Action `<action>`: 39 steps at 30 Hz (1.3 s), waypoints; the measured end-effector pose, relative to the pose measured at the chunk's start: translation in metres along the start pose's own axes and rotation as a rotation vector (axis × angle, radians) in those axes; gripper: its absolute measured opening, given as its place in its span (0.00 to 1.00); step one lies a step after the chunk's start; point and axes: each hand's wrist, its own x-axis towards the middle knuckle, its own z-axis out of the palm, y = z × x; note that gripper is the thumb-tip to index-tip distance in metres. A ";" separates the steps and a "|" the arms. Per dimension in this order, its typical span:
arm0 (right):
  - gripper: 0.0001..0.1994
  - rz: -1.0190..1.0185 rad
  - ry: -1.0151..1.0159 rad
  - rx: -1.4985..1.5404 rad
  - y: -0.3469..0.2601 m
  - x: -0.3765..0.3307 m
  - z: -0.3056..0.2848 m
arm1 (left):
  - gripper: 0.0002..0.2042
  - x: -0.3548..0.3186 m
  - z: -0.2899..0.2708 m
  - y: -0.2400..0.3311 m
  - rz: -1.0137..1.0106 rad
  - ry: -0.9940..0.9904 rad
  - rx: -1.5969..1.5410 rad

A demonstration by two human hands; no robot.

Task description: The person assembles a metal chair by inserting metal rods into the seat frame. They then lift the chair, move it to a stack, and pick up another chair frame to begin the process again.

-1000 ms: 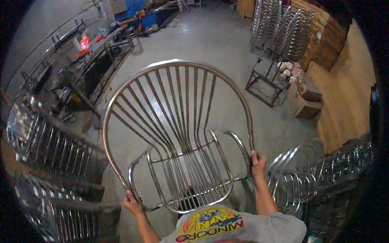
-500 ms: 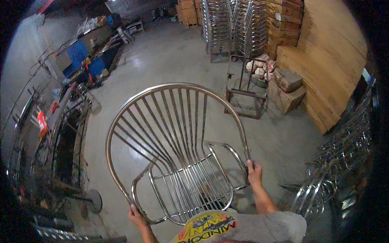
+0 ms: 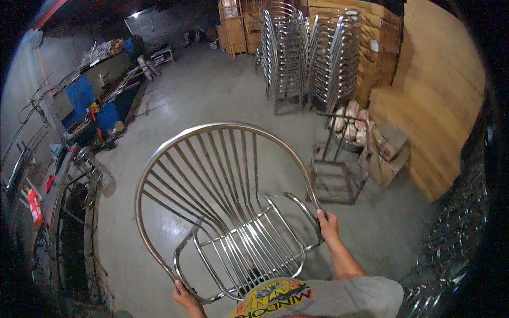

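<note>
A shiny tubular metal chair (image 3: 238,228) with a wide round hoop back, fanned slats and looped armrests is held out before my body. My left hand (image 3: 185,301) is closed round the tube low on the hoop's left side, where the armrest meets it. On the other side, my right hand (image 3: 328,225) grips the hoop's lower right end beside the right armrest. The seat bars lie close to my grey shirt, which covers the chair's nearest edge. The chair's lower parts are mostly hidden beneath the seat.
Tall stacks of metal chairs (image 3: 336,63) stand at the back right, beside large cardboard boxes (image 3: 432,106). A dark metal stand (image 3: 339,183) and pale wrapped bundles (image 3: 352,127) are ahead right. Blue machinery (image 3: 108,116) lines the left. Shiny metal tubing (image 3: 450,244) crowds the right edge.
The chair stacks, metal stand and boxes now appear lower and larger in view. Both my hands keep their hold on the chair, which has dipped slightly and shifted left in the picture.
</note>
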 end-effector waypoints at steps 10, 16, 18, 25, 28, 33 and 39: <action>0.26 0.039 0.125 0.037 -0.050 0.244 0.141 | 0.20 0.248 0.282 0.084 -0.007 -0.176 0.060; 0.26 0.023 0.140 0.119 -0.083 0.405 0.245 | 0.20 0.356 0.447 0.092 -0.061 -0.193 -0.029; 0.25 0.018 0.107 0.060 -0.116 0.463 0.277 | 0.20 0.393 0.488 0.102 -0.037 -0.168 -0.071; 0.24 -0.050 0.019 0.105 -0.219 0.649 0.391 | 0.20 0.523 0.627 0.104 -0.055 -0.096 -0.144; 0.23 -0.026 0.010 0.045 -0.232 0.718 0.457 | 0.20 0.579 0.696 0.109 -0.133 -0.080 -0.141; 0.22 0.063 0.039 0.031 -0.285 0.856 0.557 | 0.19 0.725 0.837 0.168 -0.077 -0.133 -0.060; 0.22 0.174 0.111 0.018 -0.326 0.989 0.642 | 0.19 0.884 0.996 0.195 -0.088 -0.264 -0.070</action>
